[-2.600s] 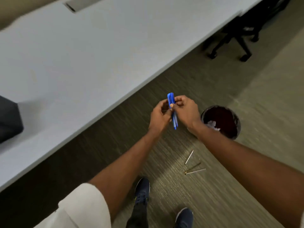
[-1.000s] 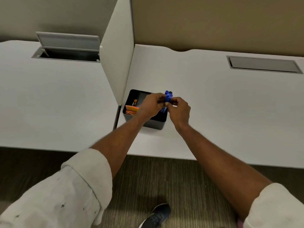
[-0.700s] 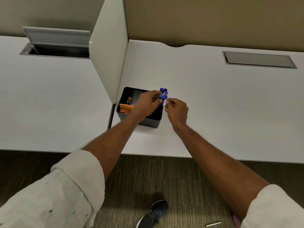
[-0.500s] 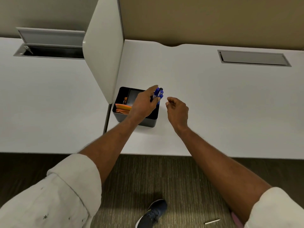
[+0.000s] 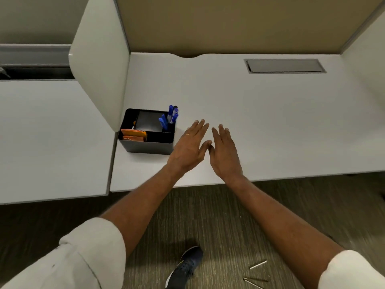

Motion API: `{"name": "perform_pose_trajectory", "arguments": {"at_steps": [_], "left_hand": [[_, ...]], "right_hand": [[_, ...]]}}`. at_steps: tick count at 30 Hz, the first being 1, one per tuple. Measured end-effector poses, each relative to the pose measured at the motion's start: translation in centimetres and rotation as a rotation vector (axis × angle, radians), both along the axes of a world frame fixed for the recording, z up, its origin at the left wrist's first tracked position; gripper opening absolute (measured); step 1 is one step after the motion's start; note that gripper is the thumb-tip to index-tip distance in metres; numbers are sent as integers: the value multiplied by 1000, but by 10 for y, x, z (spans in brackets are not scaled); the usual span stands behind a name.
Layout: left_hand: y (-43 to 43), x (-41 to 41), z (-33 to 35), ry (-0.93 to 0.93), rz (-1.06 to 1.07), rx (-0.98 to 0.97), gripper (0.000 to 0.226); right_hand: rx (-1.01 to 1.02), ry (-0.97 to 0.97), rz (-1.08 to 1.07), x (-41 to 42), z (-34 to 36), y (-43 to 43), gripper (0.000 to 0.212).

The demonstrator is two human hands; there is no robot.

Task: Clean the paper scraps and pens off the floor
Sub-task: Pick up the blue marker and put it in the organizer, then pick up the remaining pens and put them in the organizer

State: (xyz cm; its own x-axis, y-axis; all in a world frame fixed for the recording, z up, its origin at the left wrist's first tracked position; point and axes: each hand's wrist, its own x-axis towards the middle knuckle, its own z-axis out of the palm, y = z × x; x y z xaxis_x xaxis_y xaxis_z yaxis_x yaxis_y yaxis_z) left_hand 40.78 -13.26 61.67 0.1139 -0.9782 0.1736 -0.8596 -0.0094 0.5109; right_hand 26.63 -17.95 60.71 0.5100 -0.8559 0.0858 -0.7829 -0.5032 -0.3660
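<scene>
**Pens in organizer; more on floor**

Pens (image 5: 171, 116), blue, stand upright and bunched in the small far-right compartment of a black organizer (image 5: 145, 147). Organizer sits on the white tabletop (image 5: 270, 126), just right of a white divider (image 5: 100, 65). Its near-left compartment holds orange paper (image 5: 133, 135); the large far compartment shows a grey bottom.

Left hand (image 5: 190, 146): flat, fingers spread apart, palm down, holding nothing. A ring shows on one finger. It hovers just right of the organizer; contact with the tabletop cannot be told.

Right hand (image 5: 224, 151): flat, fingers apart, palm down, holding nothing. Thumbs of the two hands nearly meet between them.

Both forearms are bare, with white sleeves (image 5: 87, 255) rolled up near the elbows.

Floor (image 5: 218, 215): striped carpet, near side of the tabletop. Thin silver pens (image 5: 258, 264) lie on it at near right, one apart and slanted, two more close together just nearer the camera edge. A dark shoe (image 5: 185, 268) stands left of them.

A closed grey cable hatch (image 5: 284, 66) is set into the tabletop at far right. A tan partition wall (image 5: 229, 24) rises behind the tabletop.
</scene>
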Motion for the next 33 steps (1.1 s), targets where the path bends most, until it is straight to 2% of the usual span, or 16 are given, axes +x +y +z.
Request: {"name": "perform_pose_trajectory", "arguments": {"at_steps": [10,16,21,28,33], "left_hand": [[-13,-87,5,-105,-119,74,60],[-16,-161,3,-132,-263,133,60],[-4,-231,-8,-133,-412,158,58],[32,-329,-46,-139,-619,211,55],[60,-391,-83,-173,-740,285,55]], "right_hand": [[-6,116,-242,-132,23,2,58],[24,112,-388,-210,24,25,59],[55,58,-529,-277,3,61,59],[139,164,-688,-373,-45,140,74],[205,144,-839,-431,-81,206,74]]}}
